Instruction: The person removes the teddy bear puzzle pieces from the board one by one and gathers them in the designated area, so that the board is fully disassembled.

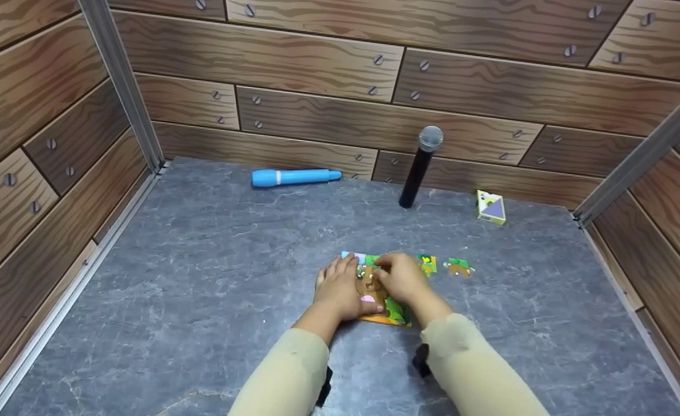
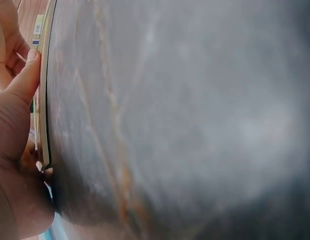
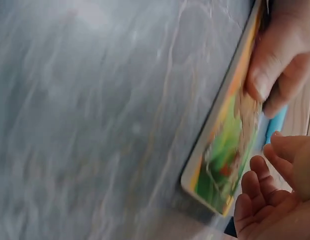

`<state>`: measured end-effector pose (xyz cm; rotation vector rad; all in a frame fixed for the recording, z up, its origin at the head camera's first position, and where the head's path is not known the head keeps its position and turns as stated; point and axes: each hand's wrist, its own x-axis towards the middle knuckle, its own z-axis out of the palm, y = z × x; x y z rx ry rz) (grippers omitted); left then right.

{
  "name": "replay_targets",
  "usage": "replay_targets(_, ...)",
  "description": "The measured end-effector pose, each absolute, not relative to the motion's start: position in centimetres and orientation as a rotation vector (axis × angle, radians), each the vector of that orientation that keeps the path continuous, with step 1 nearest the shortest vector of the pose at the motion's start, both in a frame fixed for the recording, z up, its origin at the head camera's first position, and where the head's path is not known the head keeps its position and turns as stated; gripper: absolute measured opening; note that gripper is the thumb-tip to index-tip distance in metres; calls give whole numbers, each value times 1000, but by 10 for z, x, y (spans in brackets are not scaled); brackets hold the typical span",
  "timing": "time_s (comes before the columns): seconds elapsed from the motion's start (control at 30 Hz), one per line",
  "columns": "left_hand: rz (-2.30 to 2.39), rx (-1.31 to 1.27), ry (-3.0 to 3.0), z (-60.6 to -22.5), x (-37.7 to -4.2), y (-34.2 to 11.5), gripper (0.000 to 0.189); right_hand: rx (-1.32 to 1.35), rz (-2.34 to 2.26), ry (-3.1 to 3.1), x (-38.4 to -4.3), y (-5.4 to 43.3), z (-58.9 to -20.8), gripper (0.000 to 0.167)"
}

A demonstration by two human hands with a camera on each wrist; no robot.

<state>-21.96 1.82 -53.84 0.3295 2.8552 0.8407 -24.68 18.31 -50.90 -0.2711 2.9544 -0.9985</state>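
Note:
A jigsaw puzzle board (image 1: 396, 312) with a brown cartoon bear and green and orange scenery lies on the grey table. My left hand (image 1: 338, 290) rests on its left side, fingers stretched forward and the thumb (image 3: 262, 82) pressing its near part. Over the board's upper right, my right hand (image 1: 403, 280) bends its fingers down, thumb and forefinger close together at the bear's head. I cannot tell whether a piece is between those fingertips. Just right of the board lie loose puzzle pieces, one yellow and green (image 1: 428, 264) and one brown and green (image 1: 459, 267).
A blue marker-shaped stick (image 1: 296, 177) lies along the back wall. To its right a black microphone (image 1: 417, 167) stands upright with its silver head up. A small yellow and purple box (image 1: 491, 207) sits at the back right. Wood-print walls (image 1: 316, 63) enclose the table.

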Motion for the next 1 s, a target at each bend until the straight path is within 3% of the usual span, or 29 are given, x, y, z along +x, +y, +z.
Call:
replay_targets(0.37,788,334,2850,-539,-224,21,120,-189,-994,2963,-239,165,-525,22)
replay_targets(0.63,972,346,2846,-528,-232,0,82,-118,-1086,2923,-238,161,-527,18)
replay_targets(0.8,1068,267,2830,-531,-235,-6,96,-71,-1144,2875,-240,157,-525,17)
replay_targets(1.0,1071,219,2822,-527,-235,-2,97,28,-1196,2846,-241,156,-521,14)
